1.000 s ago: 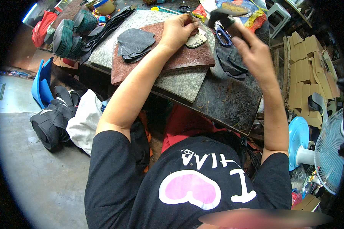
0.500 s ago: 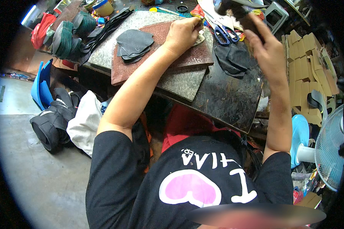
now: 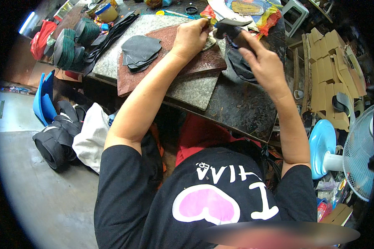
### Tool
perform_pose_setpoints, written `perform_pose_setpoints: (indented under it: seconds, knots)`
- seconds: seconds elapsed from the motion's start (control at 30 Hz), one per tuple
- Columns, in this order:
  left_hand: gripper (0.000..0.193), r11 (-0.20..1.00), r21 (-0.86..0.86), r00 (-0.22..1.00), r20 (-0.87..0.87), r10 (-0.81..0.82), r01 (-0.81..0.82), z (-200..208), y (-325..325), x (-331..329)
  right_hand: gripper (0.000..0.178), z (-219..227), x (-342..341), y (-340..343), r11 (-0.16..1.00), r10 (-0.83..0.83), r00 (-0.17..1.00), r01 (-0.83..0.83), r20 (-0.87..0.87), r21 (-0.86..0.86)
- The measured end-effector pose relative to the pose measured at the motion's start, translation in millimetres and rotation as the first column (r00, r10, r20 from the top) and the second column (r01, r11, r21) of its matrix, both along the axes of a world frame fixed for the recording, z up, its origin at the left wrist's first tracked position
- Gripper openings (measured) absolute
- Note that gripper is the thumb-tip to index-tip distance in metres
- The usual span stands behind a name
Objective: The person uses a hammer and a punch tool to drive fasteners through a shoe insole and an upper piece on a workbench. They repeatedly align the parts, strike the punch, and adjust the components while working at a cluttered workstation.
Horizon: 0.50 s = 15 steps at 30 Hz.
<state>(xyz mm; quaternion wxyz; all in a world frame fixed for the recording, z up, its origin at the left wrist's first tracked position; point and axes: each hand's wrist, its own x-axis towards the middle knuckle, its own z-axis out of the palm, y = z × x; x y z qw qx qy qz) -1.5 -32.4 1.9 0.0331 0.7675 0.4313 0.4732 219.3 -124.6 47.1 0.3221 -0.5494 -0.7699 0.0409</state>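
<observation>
My left hand [image 3: 190, 38] is closed over the far right part of a reddish-brown board [image 3: 170, 76]. Its fingers pinch something I cannot make out. A pale flat piece [image 3: 210, 43] shows beneath those fingers. My right hand [image 3: 264, 66] grips a hammer [image 3: 228, 31], its dark head just right of my left fingertips. To the left of my left wrist, a small stack of dark grey cut pieces [image 3: 140, 50] lies on the board. More black pieces [image 3: 240, 65] rest on the table, partly covered by my right hand.
Under the board is a grey speckled slab [image 3: 195, 93] on a dark worktable [image 3: 245, 112]. Green cord spools [image 3: 65, 49], black strips [image 3: 112, 39] and a yellow tub [image 3: 107, 13] stand left. Cardboard boxes [image 3: 330, 79] and a fan [image 3: 357, 153] are at right.
My right hand has brought the hammer down and left, close to my left hand. The blue-handled scissors are now mostly hidden. My left hand keeps its pinch, and the view has shifted slightly.
</observation>
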Motion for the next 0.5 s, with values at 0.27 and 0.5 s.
perform_pose_setpoints:
  seconds: [0.27, 0.5]
  knots:
    - [0.023, 0.812, -0.458, 0.807, 0.59, -0.027, 0.362, -2, 11, -16, 0.035, -3, -19, -10, 0.986, 0.007, 0.994, 0.012, 0.112, -0.165]
    - [0.016, 0.777, -0.435, 0.707, 0.707, -0.019, 0.455, -13, 28, -27, 0.038, 0, -16, -11, 0.979, 0.001, 0.998, 0.013, 0.066, -0.205]
